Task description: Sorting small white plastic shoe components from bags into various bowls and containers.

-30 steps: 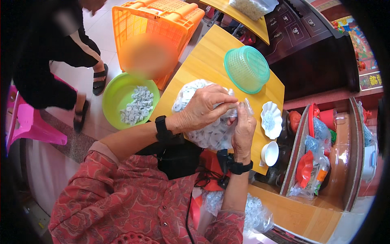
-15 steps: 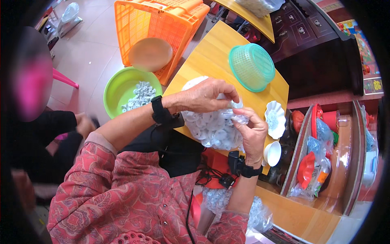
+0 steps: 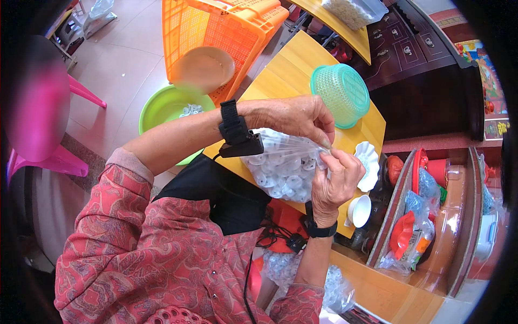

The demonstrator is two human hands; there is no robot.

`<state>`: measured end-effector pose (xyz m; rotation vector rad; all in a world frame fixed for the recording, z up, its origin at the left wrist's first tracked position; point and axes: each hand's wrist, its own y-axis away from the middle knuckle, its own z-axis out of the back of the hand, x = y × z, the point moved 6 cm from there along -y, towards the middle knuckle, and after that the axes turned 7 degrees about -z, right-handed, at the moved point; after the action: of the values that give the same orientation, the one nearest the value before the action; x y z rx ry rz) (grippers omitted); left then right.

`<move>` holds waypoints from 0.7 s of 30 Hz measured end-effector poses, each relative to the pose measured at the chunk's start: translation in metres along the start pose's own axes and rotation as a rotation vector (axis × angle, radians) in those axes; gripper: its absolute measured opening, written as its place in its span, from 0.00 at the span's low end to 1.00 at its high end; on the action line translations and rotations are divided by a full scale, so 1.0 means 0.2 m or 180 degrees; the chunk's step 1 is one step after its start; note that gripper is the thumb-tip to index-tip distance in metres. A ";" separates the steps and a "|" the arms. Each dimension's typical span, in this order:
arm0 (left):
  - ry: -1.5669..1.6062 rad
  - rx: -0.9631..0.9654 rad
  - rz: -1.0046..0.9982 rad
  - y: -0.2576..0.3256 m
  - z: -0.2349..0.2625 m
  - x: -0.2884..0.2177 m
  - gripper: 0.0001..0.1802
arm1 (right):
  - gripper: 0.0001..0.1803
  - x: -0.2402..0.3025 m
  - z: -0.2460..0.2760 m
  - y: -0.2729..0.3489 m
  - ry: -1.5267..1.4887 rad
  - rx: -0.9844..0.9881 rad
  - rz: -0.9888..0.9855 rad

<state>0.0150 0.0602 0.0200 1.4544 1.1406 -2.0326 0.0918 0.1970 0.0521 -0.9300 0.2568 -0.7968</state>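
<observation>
Fingers (image 3: 325, 125) of the left hand (image 3: 301, 116) come together at the tips, pinching thin plastic at the gathered mouth of the bag (image 3: 280, 155). Just beside them, the thumb and fingers of the right hand (image 3: 335, 183) pinch the same bunched film; exactly how it is folded between the two I can't make out from here. The bag sits on the table (image 3: 294, 58), by the edge nearest the person's lap, plump with white pieces (image 3: 294, 184). Its film is pulled into tight creases running up to the fingertips.

That tautness is what would worry me. The plastic looks thin, so a hard tug could split it along a crease. If one pinch slipped, the mouth might fall open and let pieces out, and with the edge so close some could drop to the lap or floor. The black box (image 3: 245, 146) strapped at the left wrist hangs right over the bag and might snag the film. On the other side, the fluted dish (image 3: 368, 185) and the cup (image 3: 360, 211) stand near the right hand; a sudden jerk as the plastic gave way could knock either.
</observation>
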 end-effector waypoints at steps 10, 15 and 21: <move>-0.2057 -0.0747 -0.0385 0.17 0.17 0.09 0.04 | 0.14 -0.11 0.07 0.30 -0.0695 0.0590 -0.1125; -0.2766 -0.0683 -0.0504 0.23 0.11 0.10 0.02 | 0.13 -0.12 0.07 0.39 -0.0919 0.0750 -0.1502; -0.2993 -0.0827 -0.0747 0.23 0.12 0.09 0.03 | 0.12 -0.11 0.08 0.31 -0.0690 0.1035 -0.1214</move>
<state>0.0264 0.0174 -0.0110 0.1512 1.0875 -2.1918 0.1156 0.2440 0.0081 -0.7559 -0.2427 -1.0418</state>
